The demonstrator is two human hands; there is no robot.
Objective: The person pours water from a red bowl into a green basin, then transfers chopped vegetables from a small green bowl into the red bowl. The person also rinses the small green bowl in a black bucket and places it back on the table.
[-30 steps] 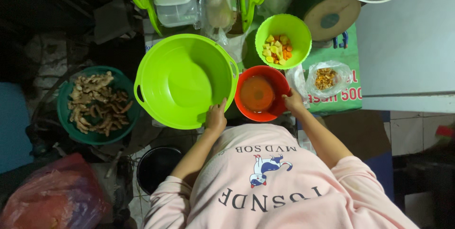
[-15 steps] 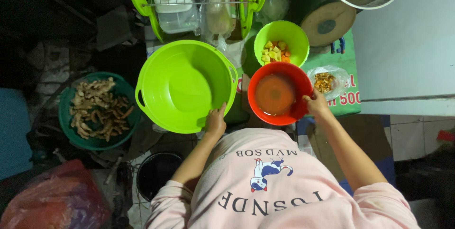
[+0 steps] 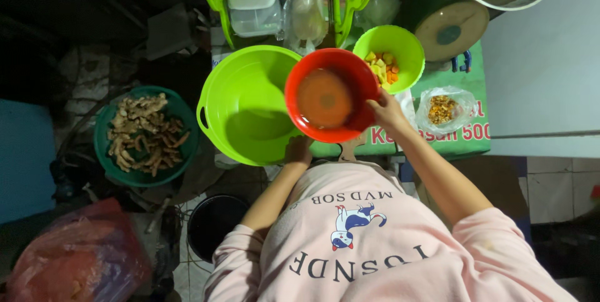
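Both arms reach forward: right hand [image 3: 389, 113] grips the round red plastic bowl [image 3: 330, 96] by its rim, left hand [image 3: 299, 150] clasps the large lime-green plastic basin [image 3: 247, 105]'s near edge.

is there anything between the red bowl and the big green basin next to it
Nothing visible. The red bowl, gripped at its rim by the right hand, already overlaps the edge of the big green basin, whose inside looks bare. The left hand rests on the basin's near rim.

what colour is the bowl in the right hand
Red bowl, gripped by the right hand; seen in the head view.
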